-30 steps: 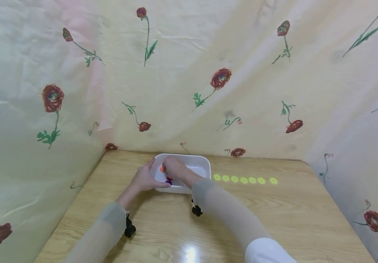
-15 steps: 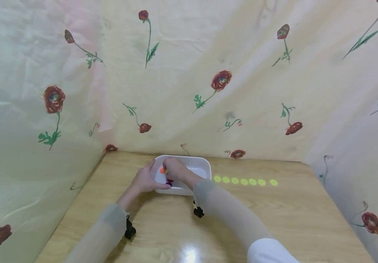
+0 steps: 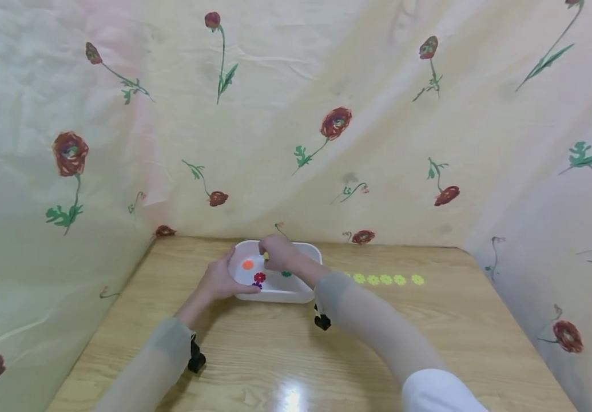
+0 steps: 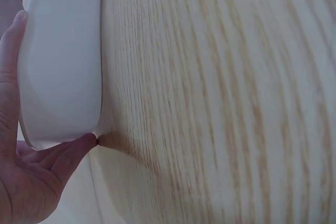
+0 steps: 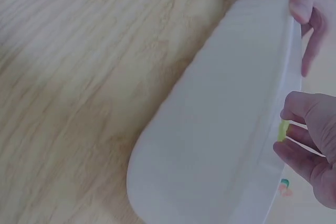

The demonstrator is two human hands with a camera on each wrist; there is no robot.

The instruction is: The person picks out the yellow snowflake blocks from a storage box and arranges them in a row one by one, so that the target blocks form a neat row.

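Note:
A white plastic tray (image 3: 275, 297) stands at the back of the wooden table. My left hand (image 3: 217, 279) grips its left end, thumb along the front rim and fingers on the end wall. Over the tray, my right hand (image 3: 284, 256) pinches a small yellow flower-shaped piece (image 5: 283, 129) between thumb and fingertips. Inside lie flower pieces: an orange one (image 3: 247, 265), a red one (image 3: 259, 277), a purple one (image 3: 257, 285) partly behind the left thumb, and a green one (image 3: 286, 274) half hidden under the right hand.
Right of the tray, several yellow flower pieces (image 3: 386, 280) lie in a row on the table (image 3: 368, 332); the right forearm covers part of the row's left end. A flower-printed cloth (image 3: 254, 131) hangs close behind the tray and along both sides.
The right hand has risen and moved right from the tray's left part, with a yellow flower piece in its fingers. Orange and red pieces show more. The left hand keeps its hold.

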